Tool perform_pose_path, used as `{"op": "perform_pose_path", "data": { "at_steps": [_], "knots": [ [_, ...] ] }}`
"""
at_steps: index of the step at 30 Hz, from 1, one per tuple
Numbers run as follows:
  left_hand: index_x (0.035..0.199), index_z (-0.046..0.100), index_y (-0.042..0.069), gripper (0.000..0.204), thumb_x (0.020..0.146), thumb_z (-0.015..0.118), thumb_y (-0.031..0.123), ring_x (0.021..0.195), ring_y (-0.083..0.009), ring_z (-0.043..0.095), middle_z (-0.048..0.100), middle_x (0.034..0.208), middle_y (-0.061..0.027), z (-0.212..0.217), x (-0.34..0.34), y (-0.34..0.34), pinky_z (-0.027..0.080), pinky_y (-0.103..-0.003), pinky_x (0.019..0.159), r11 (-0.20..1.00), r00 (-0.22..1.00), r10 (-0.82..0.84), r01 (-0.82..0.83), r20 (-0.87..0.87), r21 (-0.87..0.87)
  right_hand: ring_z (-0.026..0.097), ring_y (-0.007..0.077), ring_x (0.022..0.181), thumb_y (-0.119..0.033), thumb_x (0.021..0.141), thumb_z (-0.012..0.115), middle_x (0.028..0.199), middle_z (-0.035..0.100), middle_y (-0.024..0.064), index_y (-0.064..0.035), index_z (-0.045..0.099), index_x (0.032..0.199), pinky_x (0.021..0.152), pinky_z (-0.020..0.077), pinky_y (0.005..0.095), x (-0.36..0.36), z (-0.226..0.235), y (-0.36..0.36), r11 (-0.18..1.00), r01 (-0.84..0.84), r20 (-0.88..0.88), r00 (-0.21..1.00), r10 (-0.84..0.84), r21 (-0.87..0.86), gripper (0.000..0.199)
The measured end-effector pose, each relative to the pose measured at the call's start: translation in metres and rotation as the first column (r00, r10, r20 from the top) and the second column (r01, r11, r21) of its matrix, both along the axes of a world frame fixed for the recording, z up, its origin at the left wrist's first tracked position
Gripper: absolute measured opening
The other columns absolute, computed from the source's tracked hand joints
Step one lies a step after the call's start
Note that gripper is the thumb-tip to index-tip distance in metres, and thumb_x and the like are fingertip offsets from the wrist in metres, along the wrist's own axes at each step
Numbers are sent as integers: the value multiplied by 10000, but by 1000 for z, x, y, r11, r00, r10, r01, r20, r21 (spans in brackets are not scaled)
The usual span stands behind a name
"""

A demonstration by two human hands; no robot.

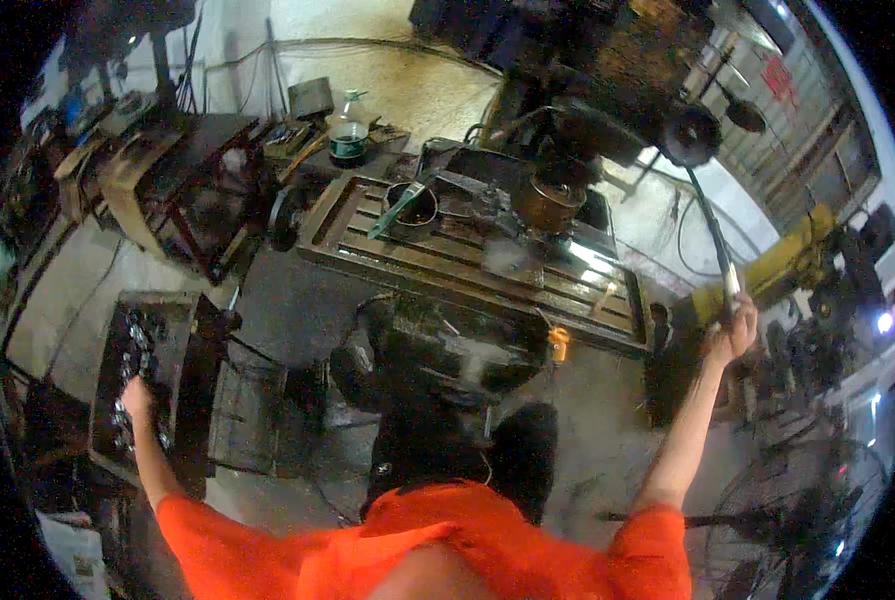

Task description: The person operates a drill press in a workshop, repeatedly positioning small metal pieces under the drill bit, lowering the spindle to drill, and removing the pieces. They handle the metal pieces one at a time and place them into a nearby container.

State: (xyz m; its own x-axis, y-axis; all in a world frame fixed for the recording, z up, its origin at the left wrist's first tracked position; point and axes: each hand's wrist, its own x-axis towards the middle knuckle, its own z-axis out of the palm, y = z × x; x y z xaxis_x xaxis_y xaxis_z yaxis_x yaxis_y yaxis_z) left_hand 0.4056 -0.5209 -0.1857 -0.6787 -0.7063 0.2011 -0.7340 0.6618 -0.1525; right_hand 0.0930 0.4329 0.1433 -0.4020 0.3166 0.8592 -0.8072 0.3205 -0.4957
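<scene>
On the left, my left hand reaches down into a metal bin that holds several small shiny metal parts. Its fingers are hidden among the parts, so whether they close on one cannot be made out. On the right, my right hand is closed around the pale grip of a long machine lever, which slants up to a dark round hub. Between my hands stands a slotted machine table with a dark machine head above it and a cylindrical metal fixture on it.
A pot with a green-handled brush stands on the machine table. Behind it is a clear bottle of dark liquid. An orange tag-like thing hangs at the table's front. A fan stands lower right, and a yellow machine farther right.
</scene>
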Motion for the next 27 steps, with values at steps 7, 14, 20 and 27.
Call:
{"op": "perform_pose_path", "data": {
  "at_steps": [7, 14, 20, 27],
  "knots": [
    [1077, 576, 105, 486, 642, 703, 281, 889, -296, 582, 609, 981, -116, 72, -10, 72, 468, -415, 738, 961, 908, 269, -231, -322, 151, 434, 348, 1138, -112, 839, 499, 954, 510, 92, -52, 425, 692, 893, 383, 395, 5, 17, 1, 973, -231, -21, 973, 231, -23, 176],
    [1011, 617, 47, 440, 644, 716, 267, 794, -284, 598, 625, 915, -145, 130, -35, 100, 461, -382, 689, 972, 733, 215, -97, -645, 214, 428, 361, 1148, -80, 820, 514, 955, 519, 106, -59, 397, 681, 932, 344, 411, 12, 36, -5, 975, -222, -13, 975, 222, -2, 183],
    [1053, 547, -30, 415, 731, 670, 200, 775, -211, 559, 599, 893, -73, 156, -87, 102, 441, -320, 702, 953, 450, 40, 253, -892, 170, 461, 349, 1113, -110, 824, 541, 963, 531, 116, -50, 414, 703, 933, 348, 416, 2, 48, 8, 959, -261, -42, 963, 267, 108, 185],
    [845, 522, 2, 285, 803, 628, 263, 456, -91, 446, 490, 612, -18, 181, -168, 227, 427, -235, 442, 188, 467, 567, 729, -678, 658, 485, 319, 1072, -119, 815, 549, 946, 533, 126, -30, 445, 729, 968, 339, 418, 3, 63, 12, 956, -292, 0, 956, 292, 23, 162]
  ]
}}
